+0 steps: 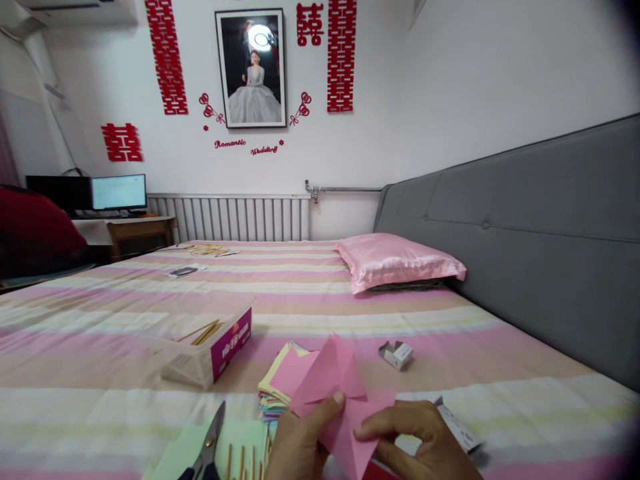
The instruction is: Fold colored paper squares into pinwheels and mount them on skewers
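Both hands, left [300, 443] and right [420, 440], pinch part-folded pink paper [333, 390]; paper stack [277, 393], scissors [210, 443] untouched on bed [350, 307]

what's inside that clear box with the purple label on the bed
A few thin wooden sticks lean inside the clear box. Its lower part is blurred, so anything lying flat there cannot be made out.

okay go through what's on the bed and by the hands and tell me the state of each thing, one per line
pink paper: folded, held in both hands
left hand: gripping the paper, thumb on top
right hand: pinching the paper's edge
scissors: lying closed
box: open, sticks inside
paper stack: lying flat under the pink sheet
monitor: switched on
pillow: lying flat by the headboard
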`<state>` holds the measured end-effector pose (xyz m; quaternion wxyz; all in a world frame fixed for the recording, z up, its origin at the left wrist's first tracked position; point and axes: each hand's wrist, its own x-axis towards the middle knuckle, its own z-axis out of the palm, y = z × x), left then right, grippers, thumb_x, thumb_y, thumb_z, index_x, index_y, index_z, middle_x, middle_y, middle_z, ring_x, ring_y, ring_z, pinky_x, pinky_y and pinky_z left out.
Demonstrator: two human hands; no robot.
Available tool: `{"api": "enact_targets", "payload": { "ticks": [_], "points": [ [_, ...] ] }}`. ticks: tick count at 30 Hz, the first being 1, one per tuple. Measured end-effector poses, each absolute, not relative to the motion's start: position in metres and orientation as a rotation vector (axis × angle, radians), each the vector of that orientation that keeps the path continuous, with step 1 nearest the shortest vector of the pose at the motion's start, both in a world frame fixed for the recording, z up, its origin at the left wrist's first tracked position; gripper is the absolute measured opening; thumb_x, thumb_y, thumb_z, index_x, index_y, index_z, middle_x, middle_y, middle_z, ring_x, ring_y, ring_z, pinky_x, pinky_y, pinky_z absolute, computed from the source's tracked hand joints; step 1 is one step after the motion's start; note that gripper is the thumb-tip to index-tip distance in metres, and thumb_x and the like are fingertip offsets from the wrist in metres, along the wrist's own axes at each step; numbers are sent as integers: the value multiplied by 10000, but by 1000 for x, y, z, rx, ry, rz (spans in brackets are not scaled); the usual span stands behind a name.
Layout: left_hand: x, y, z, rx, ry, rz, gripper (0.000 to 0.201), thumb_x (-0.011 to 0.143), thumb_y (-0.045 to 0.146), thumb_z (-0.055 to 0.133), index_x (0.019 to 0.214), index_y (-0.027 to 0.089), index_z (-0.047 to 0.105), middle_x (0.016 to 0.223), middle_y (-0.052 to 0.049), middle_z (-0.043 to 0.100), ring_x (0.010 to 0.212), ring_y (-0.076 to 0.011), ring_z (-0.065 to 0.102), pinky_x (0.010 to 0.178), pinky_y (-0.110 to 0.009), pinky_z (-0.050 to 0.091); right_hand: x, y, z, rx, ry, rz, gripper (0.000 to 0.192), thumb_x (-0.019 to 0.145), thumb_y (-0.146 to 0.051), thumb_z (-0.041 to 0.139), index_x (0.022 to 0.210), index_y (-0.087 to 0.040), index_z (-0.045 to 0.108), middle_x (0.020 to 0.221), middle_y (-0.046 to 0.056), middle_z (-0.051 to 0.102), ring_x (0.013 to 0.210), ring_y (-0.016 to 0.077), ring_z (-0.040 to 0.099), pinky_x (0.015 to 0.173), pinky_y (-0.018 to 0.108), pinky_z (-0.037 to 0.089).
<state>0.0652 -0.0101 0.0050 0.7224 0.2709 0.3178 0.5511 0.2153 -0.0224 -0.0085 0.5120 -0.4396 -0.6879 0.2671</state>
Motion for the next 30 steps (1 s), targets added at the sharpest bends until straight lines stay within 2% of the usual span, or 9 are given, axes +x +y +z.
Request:
{"api": "enact_targets", "payload": {
  "ticks": [4, 6, 11, 17, 23, 30],
  "points": [
    [66, -7, 4, 751, 750, 1246, 264, 640, 210, 725, 881, 103, 716, 757, -93, 724, 693, -206, 623, 674, -317, 460, 217, -20, -5, -1057, -1672, 661, 55, 665, -263, 706, 671, -269, 760, 580, 15, 743, 543, 189, 663, 558, 245, 511],
    [67, -5, 0, 855, 820, 1307, 244, 607, 262, 750, 789, 101, 722, 740, -86, 715, 691, -205, 605, 686, -326, 449, 216, -20, -5, -1076, -1651, 713, 128, 703, -314, 674, 641, -224, 742, 569, 37, 727, 541, 189, 651, 545, 249, 500],
    [69, -1, -12, 955, 949, 1393, 268, 526, 344, 790, 604, 114, 678, 564, -37, 663, 561, -165, 543, 557, -278, 399, 209, -21, -4, -1063, -1465, 879, 288, 733, -410, 625, 571, -173, 658, 496, 31, 649, 488, 163, 625, 478, 219, 455],
    [70, -5, -7, 1004, 1000, 1405, 266, 530, 358, 786, 583, 121, 677, 528, -16, 642, 526, -131, 500, 518, -239, 353, 203, -22, -4, -1112, -1333, 943, 321, 699, -456, 650, 585, -157, 622, 483, 4, 599, 459, 148, 625, 432, 186, 424],
    [70, -4, -11, 1063, 997, 1373, 260, 563, 363, 766, 626, 124, 687, 633, -54, 689, 602, -171, 548, 588, -271, 391, 201, -21, -3, -1128, -1292, 963, 331, 686, -464, 664, 576, -159, 596, 465, -10, 574, 439, 140, 616, 407, 177, 395],
    [69, -3, -12, 1133, 992, 1308, 254, 606, 353, 734, 624, 109, 665, 579, -40, 625, 564, -150, 482, 578, -275, 381, 200, -21, -6, -1134, -1260, 921, 339, 685, -464, 660, 560, -182, 520, 440, -13, 571, 415, 145, 610, 388, 179, 381]
  ]
}}
